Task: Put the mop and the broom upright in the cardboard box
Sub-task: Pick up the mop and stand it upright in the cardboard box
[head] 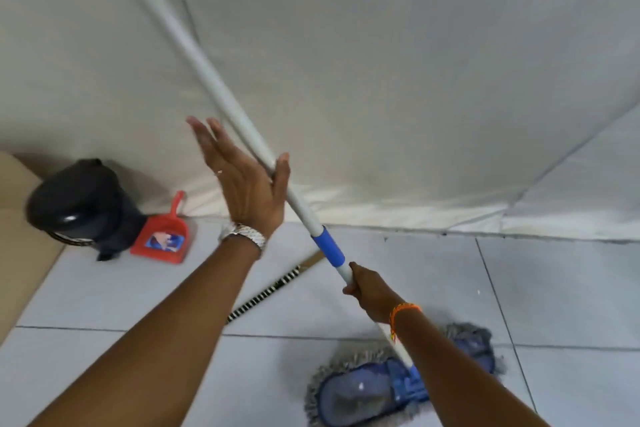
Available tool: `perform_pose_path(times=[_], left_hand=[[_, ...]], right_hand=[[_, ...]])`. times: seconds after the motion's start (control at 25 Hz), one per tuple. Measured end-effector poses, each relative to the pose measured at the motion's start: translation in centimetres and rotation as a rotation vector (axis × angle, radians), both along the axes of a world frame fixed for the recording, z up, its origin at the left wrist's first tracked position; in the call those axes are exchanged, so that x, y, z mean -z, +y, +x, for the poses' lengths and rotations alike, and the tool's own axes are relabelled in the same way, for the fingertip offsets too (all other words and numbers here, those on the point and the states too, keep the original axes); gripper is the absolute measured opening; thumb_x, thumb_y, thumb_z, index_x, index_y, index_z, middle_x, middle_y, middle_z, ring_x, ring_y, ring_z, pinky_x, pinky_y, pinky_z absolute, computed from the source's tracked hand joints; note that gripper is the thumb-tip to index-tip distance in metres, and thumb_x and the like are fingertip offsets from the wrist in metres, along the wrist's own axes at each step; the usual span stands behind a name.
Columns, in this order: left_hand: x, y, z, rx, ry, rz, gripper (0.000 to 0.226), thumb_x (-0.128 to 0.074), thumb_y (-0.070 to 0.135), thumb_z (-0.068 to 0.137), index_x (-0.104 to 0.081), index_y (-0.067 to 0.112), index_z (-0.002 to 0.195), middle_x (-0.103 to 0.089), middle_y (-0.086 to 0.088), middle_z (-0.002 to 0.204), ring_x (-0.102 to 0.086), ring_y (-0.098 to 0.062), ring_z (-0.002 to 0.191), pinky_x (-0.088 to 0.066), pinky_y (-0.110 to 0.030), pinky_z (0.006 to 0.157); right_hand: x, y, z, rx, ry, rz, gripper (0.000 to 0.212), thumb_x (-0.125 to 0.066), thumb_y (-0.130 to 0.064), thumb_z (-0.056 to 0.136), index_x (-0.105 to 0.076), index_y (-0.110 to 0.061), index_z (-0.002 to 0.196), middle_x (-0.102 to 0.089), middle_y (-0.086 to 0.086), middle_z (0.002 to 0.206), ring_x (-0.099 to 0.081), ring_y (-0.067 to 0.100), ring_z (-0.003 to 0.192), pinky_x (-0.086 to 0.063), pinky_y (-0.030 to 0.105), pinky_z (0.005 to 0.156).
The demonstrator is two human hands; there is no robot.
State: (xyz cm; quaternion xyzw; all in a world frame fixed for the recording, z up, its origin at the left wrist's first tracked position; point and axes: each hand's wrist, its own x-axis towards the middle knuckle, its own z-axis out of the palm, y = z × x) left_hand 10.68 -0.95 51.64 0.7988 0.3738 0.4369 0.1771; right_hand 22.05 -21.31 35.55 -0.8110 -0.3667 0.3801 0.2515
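The right hand [369, 288] was wrapped tight around the mop [221, 100] pole just below its blue collar, the pole slanting up to the left across the white wall [415, 62]. The left hand [242, 180] was spread flat — thumb touching the pole, fingers clear of it. The mop's blue head lay on the tiled floor [554, 288]. A striped broom handle [270, 291] lay on the floor between the arms — the cardboard box [17, 236] stood at the far left, beside a black bin [79, 201] and a red dustpan [164, 236].
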Motion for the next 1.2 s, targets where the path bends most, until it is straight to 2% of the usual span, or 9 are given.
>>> perform_pose_path(times=[0.08,0.12,0.16,0.2,0.28,0.44,0.68,1.0,1.2], left_hand=[[-8.5,-1.2,0.8,0.118,-0.182,-0.215,0.07,-0.053,0.026,0.09,-0.021,-0.005,0.144,-0.041,-0.022,0.148,-0.046,-0.015,0.131,-0.038,-0.039,0.11],[-12.8,-2.0,0.9,0.186,-0.263,-0.305,0.052,-0.05,0.022,0.09,-0.033,0.001,0.135,-0.063,-0.012,0.125,-0.064,-0.008,0.102,-0.052,-0.038,0.09],[-16.4,-2.5,1.0,0.239,-0.344,-0.386,0.036,-0.047,0.021,0.091,-0.039,0.004,0.122,-0.07,-0.005,0.095,-0.067,-0.012,0.073,-0.055,-0.039,0.07],[-19.8,-2.8,0.5,0.282,-0.421,-0.453,0.026,-0.047,0.023,0.092,-0.041,0.005,0.111,-0.064,-0.003,0.073,-0.062,-0.018,0.055,-0.054,-0.039,0.057],[-24.8,-2.5,-1.1,0.33,-0.503,-0.504,0.026,-0.047,0.029,0.094,-0.04,0.005,0.099,-0.049,-0.004,0.058,-0.047,-0.022,0.041,-0.046,-0.038,0.043],[-31.2,0.4,-7.3,0.374,-0.523,-0.408,0.022,-0.048,0.03,0.095,-0.038,0.012,0.091,-0.042,-0.001,0.055,-0.038,-0.019,0.039,-0.04,-0.035,0.039],[-35.2,7.9,-19.8,0.436,-0.516,-0.386,0.021,-0.049,0.025,0.093,-0.04,0.007,0.094,-0.04,-0.002,0.056,-0.037,-0.02,0.042,-0.038,-0.031,0.042],[-36.7,17.5,-34.9,0.494,-0.481,-0.374,0.018,-0.049,0.025,0.095,-0.039,0.011,0.09,-0.039,-0.007,0.062,-0.035,-0.024,0.047,-0.038,-0.031,0.043],[-36.0,25.6,-43.1,0.476,-0.45,-0.347,0.019,-0.049,0.024,0.096,-0.04,0.008,0.09,-0.04,-0.009,0.061,-0.038,-0.025,0.046,-0.041,-0.032,0.043]], right_hand=[[-6.2,0.8,-1.8,0.045,0.023,0.035,0.035,-0.053,-0.005,0.09,-0.039,-0.033,0.075,-0.046,-0.003,0.07,-0.035,0.009,0.057,-0.033,0.015,0.05],[-9.0,1.2,-2.9,0.064,0.021,0.053,0.033,-0.055,-0.006,0.089,-0.042,-0.032,0.076,-0.048,-0.001,0.073,-0.038,0.012,0.061,-0.036,0.018,0.055],[-11.5,1.6,-3.9,0.07,0.001,0.067,0.025,-0.055,-0.007,0.09,-0.045,-0.027,0.08,-0.051,0.003,0.077,-0.041,0.014,0.066,-0.04,0.02,0.06],[-13.9,2.3,-5.2,0.091,0.02,0.098,0.014,-0.053,-0.007,0.091,-0.048,-0.018,0.085,-0.05,0.007,0.08,-0.042,0.015,0.068,-0.041,0.021,0.063],[-17.5,4.3,-7.5,0.078,0.014,0.157,0.008,-0.054,-0.008,0.092,-0.048,-0.002,0.092,-0.047,0.009,0.081,-0.04,0.015,0.069,-0.04,0.023,0.063],[-23.0,9.3,-14.1,-0.018,0.001,0.259,0.013,-0.058,-0.015,0.092,-0.05,-0.009,0.102,-0.055,0.006,0.082,-0.047,0.017,0.072,-0.045,0.031,0.069],[-27.9,18.4,-25.6,-0.069,0.008,0.351,0.022,-0.058,-0.01,0.092,-0.049,-0.016,0.112,-0.059,0.005,0.093,-0.05,0.019,0.082,-0.047,0.036,0.081],[-29.9,29.0,-40.1,-0.129,0.023,0.308,0.022,-0.059,-0.01,0.093,-0.051,-0.013,0.113,-0.062,0.01,0.096,-0.053,0.021,0.083,-0.045,0.027,0.08],[-28.2,37.6,-48.0,-0.184,0.019,0.284,0.018,-0.062,-0.019,0.09,-0.051,-0.028,0.101,-0.065,0.006,0.087,-0.06,0.022,0.08,-0.055,0.04,0.087]])
